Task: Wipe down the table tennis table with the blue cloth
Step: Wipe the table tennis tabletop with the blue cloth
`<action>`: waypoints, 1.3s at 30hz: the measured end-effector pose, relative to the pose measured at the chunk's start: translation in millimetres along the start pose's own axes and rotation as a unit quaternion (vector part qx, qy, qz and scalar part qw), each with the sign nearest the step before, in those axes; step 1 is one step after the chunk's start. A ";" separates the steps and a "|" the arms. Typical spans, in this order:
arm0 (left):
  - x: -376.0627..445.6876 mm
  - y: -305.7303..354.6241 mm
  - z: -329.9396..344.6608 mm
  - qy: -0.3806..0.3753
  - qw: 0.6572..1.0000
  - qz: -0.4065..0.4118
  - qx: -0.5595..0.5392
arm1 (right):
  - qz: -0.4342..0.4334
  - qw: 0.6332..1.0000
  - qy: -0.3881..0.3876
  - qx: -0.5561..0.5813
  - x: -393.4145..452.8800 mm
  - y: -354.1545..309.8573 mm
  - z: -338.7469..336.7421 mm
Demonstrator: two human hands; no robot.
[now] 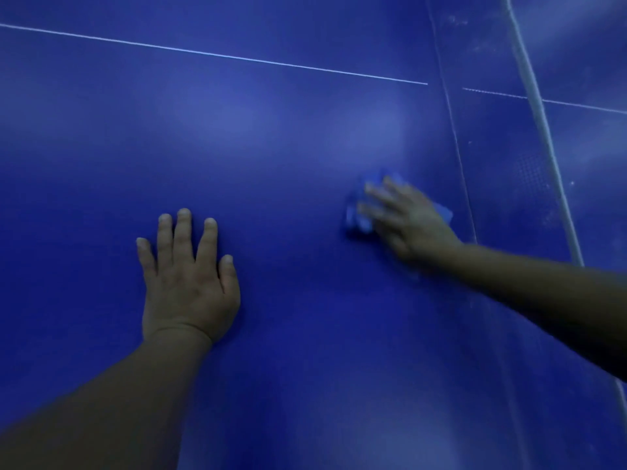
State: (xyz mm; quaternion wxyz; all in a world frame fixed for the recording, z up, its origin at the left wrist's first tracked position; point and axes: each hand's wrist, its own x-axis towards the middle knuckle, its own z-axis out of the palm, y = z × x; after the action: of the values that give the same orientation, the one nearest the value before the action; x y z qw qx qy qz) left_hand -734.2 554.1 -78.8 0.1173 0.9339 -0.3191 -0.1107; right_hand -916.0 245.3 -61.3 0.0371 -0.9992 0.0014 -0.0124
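Observation:
The blue table tennis table (271, 137) fills the view. My left hand (188, 276) lies flat on it, palm down, fingers straight and a little spread. To the right, my right hand (407, 220) presses a crumpled blue cloth (359, 212) onto the surface with straight fingers; hand and cloth are blurred. The cloth shows beyond the fingertips and at the far side of the hand; the rest is hidden under the palm.
A thin white line (220, 55) crosses the far part of the table. The net (502, 157) stands at the right, its white top band (543, 130) running from the top edge down to the right, with the other half of the table beyond.

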 end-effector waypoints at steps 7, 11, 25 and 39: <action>-2.8 -1.3 2.4 0.005 1.000 0.009 0.011 | 0.256 0.964 0.069 0.001 -18.9 -59.5 12.6; -4.8 -1.3 2.6 0.009 1.000 0.017 0.018 | 0.126 0.991 -0.032 0.040 -158.4 -181.2 19.0; -26.3 -11.1 -5.1 0.045 0.956 0.274 -0.095 | 0.312 0.949 0.037 0.028 -135.1 -288.7 37.2; -31.4 -1.1 -6.0 -0.025 0.935 0.352 0.034 | 0.568 0.818 0.086 -0.020 -123.1 -319.7 44.2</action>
State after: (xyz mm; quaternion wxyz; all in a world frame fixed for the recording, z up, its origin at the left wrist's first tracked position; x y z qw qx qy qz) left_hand -756.2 575.3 -69.2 0.1089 0.7622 -0.6337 -0.0753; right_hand -1037.3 567.9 -84.7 0.0173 -0.8162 0.5726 -0.0755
